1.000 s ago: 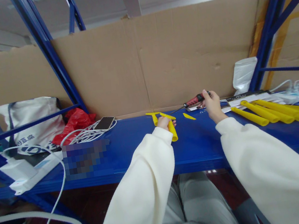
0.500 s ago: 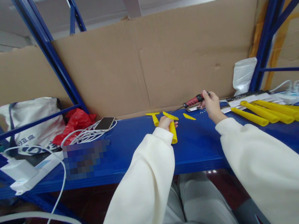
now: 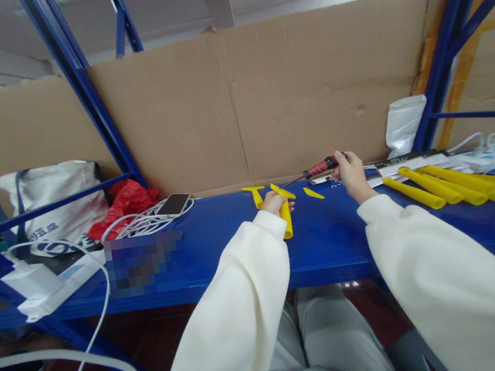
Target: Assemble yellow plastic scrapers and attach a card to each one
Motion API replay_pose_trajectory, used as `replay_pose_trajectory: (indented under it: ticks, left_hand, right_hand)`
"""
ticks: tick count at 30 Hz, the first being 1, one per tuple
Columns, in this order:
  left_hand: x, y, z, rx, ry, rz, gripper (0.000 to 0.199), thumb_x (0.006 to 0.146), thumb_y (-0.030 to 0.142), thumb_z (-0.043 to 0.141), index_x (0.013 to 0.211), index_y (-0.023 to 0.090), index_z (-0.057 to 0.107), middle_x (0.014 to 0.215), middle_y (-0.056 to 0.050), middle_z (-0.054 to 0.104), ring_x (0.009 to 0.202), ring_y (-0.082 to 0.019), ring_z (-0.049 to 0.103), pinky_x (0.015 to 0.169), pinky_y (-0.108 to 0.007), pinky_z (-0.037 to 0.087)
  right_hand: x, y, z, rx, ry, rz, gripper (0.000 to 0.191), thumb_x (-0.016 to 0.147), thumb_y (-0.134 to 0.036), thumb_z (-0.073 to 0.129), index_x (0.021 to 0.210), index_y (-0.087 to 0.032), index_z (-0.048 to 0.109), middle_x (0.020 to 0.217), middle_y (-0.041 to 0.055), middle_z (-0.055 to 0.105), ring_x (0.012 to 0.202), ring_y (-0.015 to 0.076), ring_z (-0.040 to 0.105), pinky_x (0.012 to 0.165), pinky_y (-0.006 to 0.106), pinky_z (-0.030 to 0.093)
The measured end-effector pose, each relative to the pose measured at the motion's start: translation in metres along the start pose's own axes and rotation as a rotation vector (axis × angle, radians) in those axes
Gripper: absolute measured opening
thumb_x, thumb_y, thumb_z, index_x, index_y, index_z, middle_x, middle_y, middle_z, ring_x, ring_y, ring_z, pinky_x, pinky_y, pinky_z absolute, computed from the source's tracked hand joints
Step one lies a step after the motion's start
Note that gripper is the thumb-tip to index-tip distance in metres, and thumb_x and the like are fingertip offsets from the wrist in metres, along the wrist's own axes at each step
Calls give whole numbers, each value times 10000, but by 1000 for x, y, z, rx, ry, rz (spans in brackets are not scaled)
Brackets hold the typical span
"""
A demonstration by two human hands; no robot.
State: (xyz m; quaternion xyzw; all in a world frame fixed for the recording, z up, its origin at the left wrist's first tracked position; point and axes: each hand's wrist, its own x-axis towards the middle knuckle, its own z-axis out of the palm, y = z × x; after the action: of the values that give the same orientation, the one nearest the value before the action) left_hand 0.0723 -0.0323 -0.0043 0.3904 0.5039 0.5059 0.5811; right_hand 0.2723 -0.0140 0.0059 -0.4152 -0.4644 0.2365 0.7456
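My left hand (image 3: 273,204) is closed around a yellow T-shaped piece (image 3: 287,223), its tube pointing toward me and its crossbar at the far end. In my right hand (image 3: 351,174) is a screwdriver (image 3: 320,168) with a red and black handle, held level. Its thin shaft points left and its tip meets the crossbar end of the yellow piece; the exact contact is too small to tell. Just left of my left hand sits another yellow T-shaped piece (image 3: 257,198). A flat yellow pointed piece (image 3: 313,193) lies between my hands.
Several yellow tubes (image 3: 418,193) lie at the right on the blue table (image 3: 224,214). A phone (image 3: 175,205), coiled white cable, red bag (image 3: 122,206) and power strip (image 3: 63,283) are at the left. Cardboard (image 3: 299,96) stands behind, between blue posts.
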Motion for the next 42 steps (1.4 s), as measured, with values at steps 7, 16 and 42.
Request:
replay_pose_trajectory:
  ticks: [7, 16, 42]
  left_hand:
    - [-2, 2, 1, 88, 81, 14, 530, 826, -27, 537, 1309, 189, 502, 908, -47, 681, 472, -81, 595, 445, -187, 478]
    - [2, 1, 0, 134, 130, 30, 504, 837, -2, 567, 1293, 211, 538, 891, -44, 724, 559, -122, 670, 442, -176, 462]
    - [2, 3, -2, 96, 129, 39, 534, 828, 12, 608, 1315, 219, 534, 956, -54, 731, 593, -128, 690, 441, -168, 445]
  right_hand:
    - [-5, -11, -1, 65, -33, 151, 229, 797, -386, 713, 760, -212, 568, 375, -85, 453, 322, 119, 486, 336, 205, 337]
    - [-8, -20, -1, 205, -183, 248, 320, 843, -483, 704, 779, -214, 541, 497, -36, 597, 402, 98, 561, 387, 172, 415]
    - [-4, -19, -6, 237, -187, 309, 384, 893, -515, 636, 712, -205, 500, 512, -31, 561, 408, 90, 511, 384, 184, 403]
